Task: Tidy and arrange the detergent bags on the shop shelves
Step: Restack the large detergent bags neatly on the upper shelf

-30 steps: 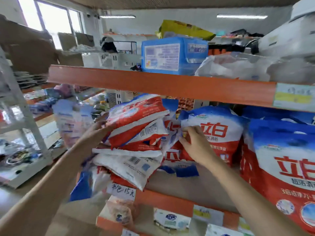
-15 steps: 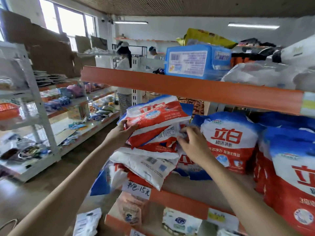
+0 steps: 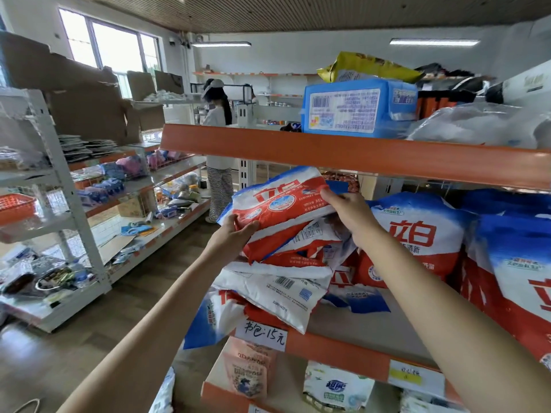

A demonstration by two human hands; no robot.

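A messy pile of red, white and blue detergent bags (image 3: 280, 281) lies at the left end of the middle shelf (image 3: 343, 350). Some bags hang over the shelf's front edge. The top bag (image 3: 280, 204) is tilted, lifted off the pile. My left hand (image 3: 235, 234) grips its lower left corner, and my right hand (image 3: 348, 213) grips its right end, thumb on top. To the right, larger bags of the same brand stand upright: one (image 3: 417, 234) just behind my right wrist, others (image 3: 512, 263) at the far right.
An orange shelf edge (image 3: 357, 156) runs just above the bags, with a blue pack (image 3: 357, 108) on top. Lower shelves hold pouches (image 3: 247, 374). White racks (image 3: 74, 204) of goods stand across the aisle on the left. A person (image 3: 219, 144) stands further down it.
Both hands have raised the top bag off the pile. My right hand went from the pile's middle up to the bag's right end. The view has drawn back.
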